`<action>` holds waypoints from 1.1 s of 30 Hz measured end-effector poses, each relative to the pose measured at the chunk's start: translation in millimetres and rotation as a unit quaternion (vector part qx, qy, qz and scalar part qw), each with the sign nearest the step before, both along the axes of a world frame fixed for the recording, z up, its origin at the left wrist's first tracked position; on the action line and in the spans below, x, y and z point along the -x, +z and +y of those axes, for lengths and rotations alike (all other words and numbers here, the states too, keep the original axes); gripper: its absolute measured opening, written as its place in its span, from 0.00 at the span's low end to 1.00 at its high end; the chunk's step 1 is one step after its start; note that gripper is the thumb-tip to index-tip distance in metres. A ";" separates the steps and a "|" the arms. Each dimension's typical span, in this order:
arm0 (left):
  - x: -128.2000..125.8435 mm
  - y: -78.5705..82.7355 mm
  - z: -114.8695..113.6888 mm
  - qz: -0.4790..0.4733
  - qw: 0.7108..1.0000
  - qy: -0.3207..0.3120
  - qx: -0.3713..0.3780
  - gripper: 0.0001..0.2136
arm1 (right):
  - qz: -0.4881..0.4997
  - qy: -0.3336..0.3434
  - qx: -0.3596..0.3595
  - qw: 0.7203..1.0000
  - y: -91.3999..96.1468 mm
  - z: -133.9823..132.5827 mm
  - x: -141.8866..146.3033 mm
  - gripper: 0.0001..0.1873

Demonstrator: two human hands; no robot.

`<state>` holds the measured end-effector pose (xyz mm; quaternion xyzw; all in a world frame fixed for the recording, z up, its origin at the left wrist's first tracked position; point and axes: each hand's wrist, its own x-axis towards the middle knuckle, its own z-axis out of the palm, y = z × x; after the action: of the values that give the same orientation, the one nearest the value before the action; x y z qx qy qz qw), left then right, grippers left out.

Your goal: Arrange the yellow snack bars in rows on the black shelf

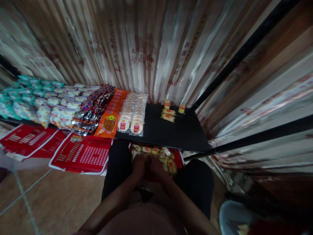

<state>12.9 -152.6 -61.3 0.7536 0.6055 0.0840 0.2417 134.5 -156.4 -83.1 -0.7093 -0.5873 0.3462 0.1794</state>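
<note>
Between my knees sits a red basket (180, 159) full of small wrapped snack packs (172, 165), yellowish with red labels. My left hand (139, 164) and my right hand (156, 164) reach down close together over the packs in it. Their fingers are dark and point away from me, so I cannot make out whether they grip a pack. On the black shelf (181, 130) just beyond, a few yellow wrapped packs (168, 116) lie in a loose group, with one more yellow pack (181, 109) a little to the right.
Left along the shelf are rows of round white crackers (136, 126), orange bags (109, 125), dark packets (91, 109), white bags (66, 116) and green bags (11, 107). A second red basket (83, 155) stands below. A curtain (146, 49) and black poles (234, 62) border the shelf.
</note>
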 end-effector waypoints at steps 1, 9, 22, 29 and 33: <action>-0.5 2.3 0.0 -0.007 1.000 0.001 0.007 0.19 | 0.008 -0.005 -0.006 1.000 0.7 -0.6 -0.2 0.24; 2.6 27.1 13.0 -0.172 0.983 0.057 -0.001 0.27 | 0.065 -0.005 -0.026 0.998 36.9 4.3 -17.7 0.18; 23.1 80.1 68.4 -0.323 0.935 -0.106 0.103 0.27 | 0.405 -0.098 0.048 0.908 107.6 18.0 -27.0 0.23; 34.6 87.3 76.8 -0.394 0.911 -0.013 0.119 0.19 | 0.394 -0.131 0.006 0.910 113.7 21.5 -17.2 0.22; 38.7 84.4 71.3 -0.480 0.853 0.086 0.183 0.19 | 0.396 -0.177 -0.026 0.901 109.9 25.2 -17.4 0.23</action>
<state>-25.8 -81.3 23.1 0.5064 0.4810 0.3434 0.6279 152.0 -131.2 26.7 -0.6008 -0.3416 0.5455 0.4741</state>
